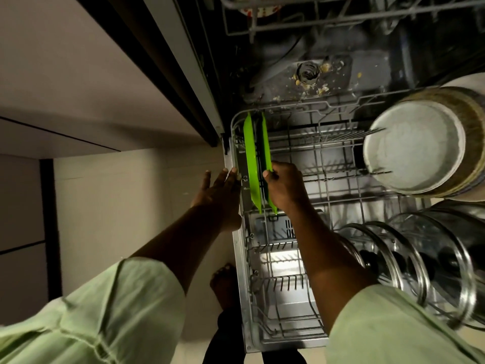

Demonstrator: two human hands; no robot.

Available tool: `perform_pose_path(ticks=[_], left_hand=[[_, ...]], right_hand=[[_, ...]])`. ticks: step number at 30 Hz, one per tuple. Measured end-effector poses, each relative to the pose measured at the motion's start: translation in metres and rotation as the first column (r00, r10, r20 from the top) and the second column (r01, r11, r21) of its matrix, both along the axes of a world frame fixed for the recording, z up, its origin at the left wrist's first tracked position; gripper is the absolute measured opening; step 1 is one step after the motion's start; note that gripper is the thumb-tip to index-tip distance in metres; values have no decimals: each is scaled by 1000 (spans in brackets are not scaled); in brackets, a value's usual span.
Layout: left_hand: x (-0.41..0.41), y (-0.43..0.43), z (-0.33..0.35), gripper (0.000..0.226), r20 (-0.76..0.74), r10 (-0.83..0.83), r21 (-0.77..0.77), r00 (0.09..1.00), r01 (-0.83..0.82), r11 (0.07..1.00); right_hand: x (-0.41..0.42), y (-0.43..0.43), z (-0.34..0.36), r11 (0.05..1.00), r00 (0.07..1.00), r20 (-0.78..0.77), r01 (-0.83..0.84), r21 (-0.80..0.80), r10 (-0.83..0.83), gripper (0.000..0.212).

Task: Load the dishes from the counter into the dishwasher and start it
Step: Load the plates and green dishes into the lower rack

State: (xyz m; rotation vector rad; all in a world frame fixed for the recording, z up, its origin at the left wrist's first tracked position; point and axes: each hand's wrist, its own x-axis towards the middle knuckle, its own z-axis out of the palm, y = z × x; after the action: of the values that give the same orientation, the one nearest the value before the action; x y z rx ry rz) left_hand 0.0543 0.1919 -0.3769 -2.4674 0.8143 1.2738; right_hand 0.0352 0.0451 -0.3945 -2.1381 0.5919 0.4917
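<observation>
Head view looks straight down into an open dishwasher w/ its grey wire lower rack (237, 248) pulled out over a pale floor. Two thin, bright-green plates stand on edge in the rack's far-left corner, side by side w/ a narrow gap btwn them. The left green plate (250, 164) sits just inside the rack's left rim, and the right green plate (265, 143) stands just beside it.

The right hand (284, 185) has its fingers curled over the near top edge of the right green plate, thumb on the side facing the gap, so it grips that plate. The left hand (217, 190) is flat, fingers straight and a bit spread, tips touching the rack's left rim approx level w/ the plates. It holds nothing.

On the rack's right side, a stack of round plates (412, 151) w/ pale grey faces and olive-brown rims leans on edge. Nearer the camera, round glass lids (430, 264) w/ steel rims and dark knobs stand in a row.

At the top of the frame is the upper wire rack (288, 24), w/ a red-and-white patterned dish (258, 10) showing (too cut off to tell what kind). The dark tub floor behind the lower rack has food scraps round the filter (308, 72). Both forearms come out of pale green sleeves (118, 311). A bare foot (225, 285) is on the floor just left of the rack.
</observation>
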Motion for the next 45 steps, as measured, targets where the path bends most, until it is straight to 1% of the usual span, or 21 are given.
perform_pose_path(ticks=[3,6,9,11,13,19,22,24,26,29,32,33,36,37,39,40,41,42,43,44,45], left_hand=[[0,-1,1,96,-11,7,32,1000,-7,999],[1,-1,0,97,-9,-15,63,1000,16,998],[1,-2,1,96,1,-21,70,1000,21,997],[1,-2,3,94,18,-22,74,1000,21,997],[-2,-3,5,91,33,-6,64,999,4,998],[-21,-6,23,85,72,117,-20,990,-116,993],[-28,1,35,83,85,186,-72,979,-181,981],[-34,7,44,81,91,221,-93,971,-213,973],[-39,12,55,79,98,248,-99,964,-238,966],[-50,20,76,76,110,248,-104,962,-237,966],[-62,29,96,74,103,265,-86,959,-257,963],[-66,31,110,73,95,274,-65,957,-268,961],[-82,40,143,69,79,330,-103,941,-321,941],[-84,43,155,68,74,356,-124,932,-346,930],[-88,42,164,65,86,423,-143,902,-409,901],[-91,38,161,64,109,423,-164,900,-404,900],[-119,74,247,63,181,514,-158,839,-491,857],[-129,81,272,62,213,517,-194,829,-483,854],[-133,80,269,62,215,506,-176,835,-476,861],[-137,82,267,63,218,539,-209,814,-500,840],[-141,90,275,63,206,547,-191,811,-515,836]], right_hand=[[1,1,0,1000,1000,2,-4,25,4,47],[1,2,0,999,1000,-14,6,34,-6,33],[-1,1,1,998,1000,-18,14,55,-13,36],[-2,1,4,995,999,-20,36,95,-34,24],[-6,1,7,997,999,-23,49,56,-48,28],[-27,4,21,995,998,1,59,-85,-59,28],[-39,9,31,983,1000,28,0,-184,6,30],[-49,12,41,962,994,60,-76,-264,95,34],[-60,16,50,910,971,78,-182,-372,226,37],[-71,23,64,813,934,17,-301,-499,356,47],[-77,30,90,755,893,-102,-427,-498,438,58],[-81,33,102,754,885,-111,-445,-483,451,60],[-100,40,143,733,847,-82,-500,-462,526,63],[-102,42,154,718,829,-106,-533,-447,549,64],[-106,46,159,714,829,-158,-545,-439,536,66],[-109,44,158,716,826,-150,-549,-431,543,66],[-119,73,243,680,774,-57,-586,-441,630,66],[-125,82,269,667,748,-10,-597,-445,663,66],[-129,83,270,657,748,-27,-599,-458,664,67],[-127,85,271,678,761,-11,-585,-445,649,67],[-125,86,278,671,747,7,-592,-447,664,67]])
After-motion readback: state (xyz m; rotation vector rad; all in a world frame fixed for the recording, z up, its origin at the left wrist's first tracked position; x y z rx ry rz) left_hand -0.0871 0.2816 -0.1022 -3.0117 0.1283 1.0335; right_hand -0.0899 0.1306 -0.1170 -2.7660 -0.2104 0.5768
